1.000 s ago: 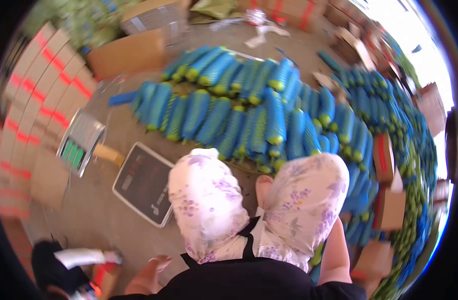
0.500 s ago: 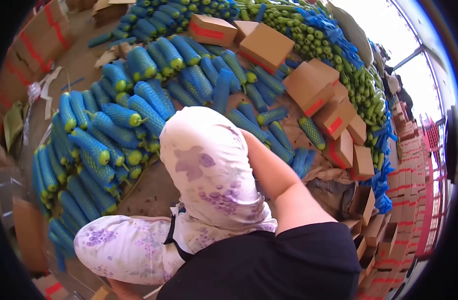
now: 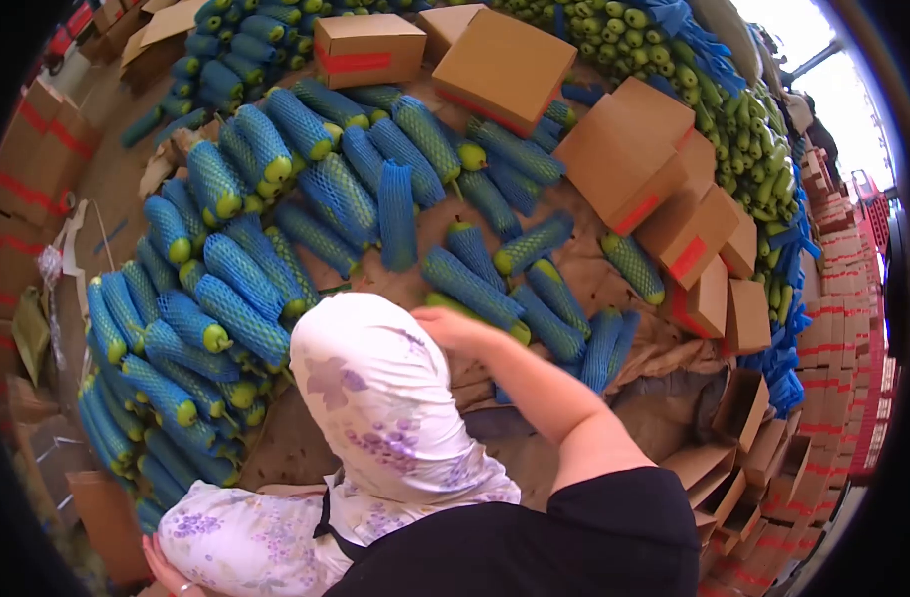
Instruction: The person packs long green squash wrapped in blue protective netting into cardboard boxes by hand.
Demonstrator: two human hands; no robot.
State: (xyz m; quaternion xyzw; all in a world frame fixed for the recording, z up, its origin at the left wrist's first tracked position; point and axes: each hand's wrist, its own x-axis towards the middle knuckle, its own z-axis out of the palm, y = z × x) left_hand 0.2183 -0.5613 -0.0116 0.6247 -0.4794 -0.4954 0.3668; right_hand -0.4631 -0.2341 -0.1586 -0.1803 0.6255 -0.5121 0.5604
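Note:
My right hand (image 3: 445,326) is just beyond my raised right knee, which hides part of its fingers. Right above it lies a green gourd (image 3: 455,305), half covered, overlapping the hand in this view. Around them lie long green gourds in blue net sleeves, the nearest being a sleeved gourd (image 3: 472,286). An upright blue net sleeve (image 3: 396,214) stands farther out. At the bottom left, my left hand (image 3: 167,569) rests with outstretched fingers against the side of my left knee, a ring on one finger.
Stacked sleeved gourds (image 3: 191,323) curve along the left. Closed cardboard boxes (image 3: 505,70) with red bands sit at the back and right. Behind them rises a heap of bare green gourds (image 3: 738,139). Open cartons (image 3: 743,408) and stacked boxes (image 3: 833,398) line the right side.
The view has shifted, bringing more floor beyond my knee into sight. My right hand now shows past the knee, where it was hidden before. My left hand has come into view beside the left knee.

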